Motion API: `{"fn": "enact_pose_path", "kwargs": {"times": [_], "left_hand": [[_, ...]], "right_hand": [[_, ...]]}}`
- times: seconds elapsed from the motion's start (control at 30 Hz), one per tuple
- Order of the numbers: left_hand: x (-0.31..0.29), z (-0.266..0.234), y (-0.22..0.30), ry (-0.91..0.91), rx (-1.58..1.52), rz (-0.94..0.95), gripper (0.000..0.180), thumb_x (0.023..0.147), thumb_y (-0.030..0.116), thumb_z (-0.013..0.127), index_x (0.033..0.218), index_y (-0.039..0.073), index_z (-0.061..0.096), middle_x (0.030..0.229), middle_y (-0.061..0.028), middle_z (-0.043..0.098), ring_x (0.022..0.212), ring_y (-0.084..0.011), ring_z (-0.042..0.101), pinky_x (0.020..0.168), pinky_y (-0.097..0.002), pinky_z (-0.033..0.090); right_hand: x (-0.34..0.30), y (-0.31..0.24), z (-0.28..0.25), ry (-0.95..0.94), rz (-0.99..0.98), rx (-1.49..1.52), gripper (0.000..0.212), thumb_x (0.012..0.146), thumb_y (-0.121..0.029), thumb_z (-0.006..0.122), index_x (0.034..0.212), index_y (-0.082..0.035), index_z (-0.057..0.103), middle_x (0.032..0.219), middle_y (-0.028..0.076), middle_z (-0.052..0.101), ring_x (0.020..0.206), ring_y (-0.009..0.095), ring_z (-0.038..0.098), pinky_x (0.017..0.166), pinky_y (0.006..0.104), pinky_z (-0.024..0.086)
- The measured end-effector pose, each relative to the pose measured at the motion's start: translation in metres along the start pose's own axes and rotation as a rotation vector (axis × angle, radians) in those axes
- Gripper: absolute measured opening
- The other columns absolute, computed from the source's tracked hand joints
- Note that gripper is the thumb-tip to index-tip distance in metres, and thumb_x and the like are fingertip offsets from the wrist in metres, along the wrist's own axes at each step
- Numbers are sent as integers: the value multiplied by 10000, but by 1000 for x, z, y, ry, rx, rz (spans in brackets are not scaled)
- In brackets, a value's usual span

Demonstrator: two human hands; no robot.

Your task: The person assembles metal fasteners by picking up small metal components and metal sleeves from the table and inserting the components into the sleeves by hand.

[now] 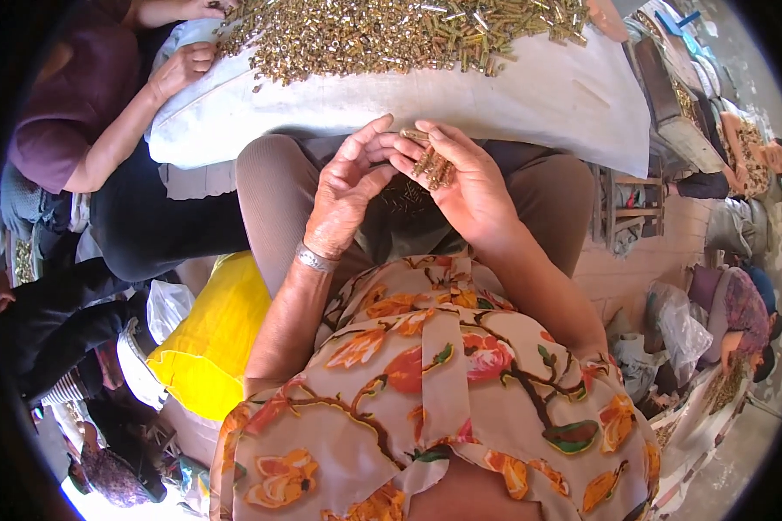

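Observation:
In front of my lap, my right hand (471, 178) is closed around several small brass-coloured metal pieces (434, 165), which lie across its fingers. One longer brass-coloured tube (415, 135) shows under the thumb at the top. My left hand (349, 187) is beside it, thumb and fingers apart, its fingertips close to the right hand's fingers. I see nothing held in it. Beyond both hands, a large heap of brass-coloured metal parts (391, 43), some short and some long tubes, covers the far part of a white cloth (391, 108).
At the left, another person's hand (182, 69) rests at the cloth's edge near the heap. A yellow bag (213, 347) stands beside my left leg. A wooden stool (630, 208) is at the right, with clear plastic bags (682, 326) and other people farther off.

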State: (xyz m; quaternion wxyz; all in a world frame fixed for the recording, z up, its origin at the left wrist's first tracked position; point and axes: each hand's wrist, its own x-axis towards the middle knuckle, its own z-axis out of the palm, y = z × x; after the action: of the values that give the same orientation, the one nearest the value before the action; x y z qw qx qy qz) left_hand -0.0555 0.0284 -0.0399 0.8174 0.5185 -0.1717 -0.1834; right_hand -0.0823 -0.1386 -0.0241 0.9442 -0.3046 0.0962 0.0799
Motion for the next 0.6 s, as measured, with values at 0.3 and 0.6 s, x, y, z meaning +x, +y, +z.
{"fn": "enact_pose_path", "kwargs": {"times": [0.3, 0.6], "left_hand": [[8, -7, 0, 259, 58, -74, 340, 935, 93, 566, 1267, 25, 533, 1103, -50, 635, 926, -116, 620, 826, -254, 505], [59, -14, 11, 286, 298, 36, 228, 899, 43, 610, 1125, 38, 636, 927, -15, 663, 749, -75, 600, 698, -231, 513]], "right_hand": [[-15, -14, -45, 338, 190, -743, 363, 960, -275, 505, 1251, -63, 552, 1302, 71, 551, 1218, 203, 503, 985, 351, 396], [-29, -71, -52, 211, 104, -644, 301, 951, -221, 529, 1138, 3, 605, 1053, 99, 654, 945, 174, 634, 806, 283, 505]]}}
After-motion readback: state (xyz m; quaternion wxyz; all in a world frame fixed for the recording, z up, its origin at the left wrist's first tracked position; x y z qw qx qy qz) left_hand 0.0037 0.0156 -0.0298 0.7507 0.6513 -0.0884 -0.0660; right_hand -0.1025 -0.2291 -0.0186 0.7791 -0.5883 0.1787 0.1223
